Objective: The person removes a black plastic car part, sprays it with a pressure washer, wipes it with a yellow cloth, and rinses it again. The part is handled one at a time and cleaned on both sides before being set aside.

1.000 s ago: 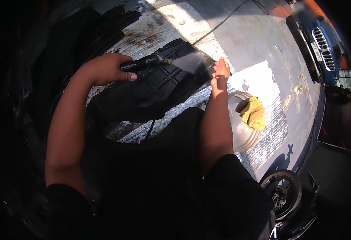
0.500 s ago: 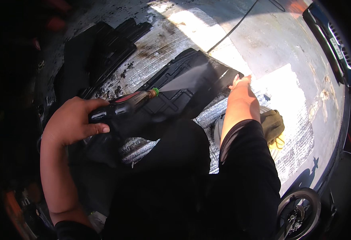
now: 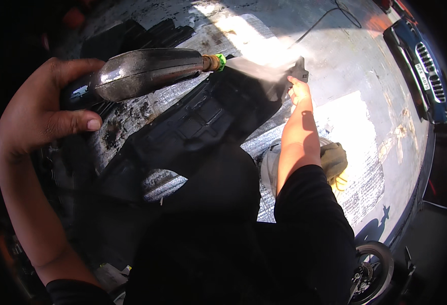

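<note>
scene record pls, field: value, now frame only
left hand: wrapped around the handle of a dark spray gun
nozzle: brass fitting with green tip, fan of spray leaving it toward the right
right hand: grip on the top edge of a black moulded car mat, which stands tilted
ground: wet concrete, sunlit patches
near right arm: yellowish cloth
far right: blue car front
bottom right: motorcycle wheel

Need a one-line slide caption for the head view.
Left hand aims a spray gun at a black car mat whose far corner the right hand holds up over wet concrete floor.
</note>
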Demonstrator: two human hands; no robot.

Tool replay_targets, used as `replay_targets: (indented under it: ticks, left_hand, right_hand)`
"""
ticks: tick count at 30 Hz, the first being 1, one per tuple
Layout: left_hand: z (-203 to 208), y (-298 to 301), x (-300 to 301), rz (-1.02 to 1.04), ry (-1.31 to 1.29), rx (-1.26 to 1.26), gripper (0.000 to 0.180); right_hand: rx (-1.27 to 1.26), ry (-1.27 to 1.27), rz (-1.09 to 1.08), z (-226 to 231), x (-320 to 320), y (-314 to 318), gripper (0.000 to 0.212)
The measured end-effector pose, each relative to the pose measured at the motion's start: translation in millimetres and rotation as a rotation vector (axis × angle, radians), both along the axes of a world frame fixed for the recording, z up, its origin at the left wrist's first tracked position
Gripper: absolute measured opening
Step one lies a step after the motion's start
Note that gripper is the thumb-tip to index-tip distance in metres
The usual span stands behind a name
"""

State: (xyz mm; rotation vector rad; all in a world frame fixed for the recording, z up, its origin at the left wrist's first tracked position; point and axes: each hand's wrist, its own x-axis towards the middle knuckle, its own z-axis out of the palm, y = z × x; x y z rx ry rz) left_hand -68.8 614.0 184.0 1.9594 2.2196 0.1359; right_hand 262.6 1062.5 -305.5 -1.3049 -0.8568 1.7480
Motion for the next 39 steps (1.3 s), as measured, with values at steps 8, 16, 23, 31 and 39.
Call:
replay_targets:
  ticks: [8,16,23,31,39]
  left_hand:
    - [-3,41,16,-0.071,-0.175,-0.124,0.077]
    - [-35,54,1,0.064,0.07,-0.141,0.063]
    - [-56,68,-31,0.17,0.023,-0.248,0.061]
    - [-75,56,-68,0.232,0.006,-0.289,0.059]
    - [-108,-27,-86,0.205,-0.082,-0.366,0.064]
  right_hand:
    - [0.317,-0.216,0.213,52,-11,-41,0.035]
    - [0.365,-0.229,0.253,102,-18,-92,0.043]
    - [0.42,-0.21,0.283,106,-17,-100,0.043]
    - [0.216,-0.162,0.148,85,-15,-85,0.045]
    - [-0.087,-0.368,0.238,14,-37,-106,0.127]
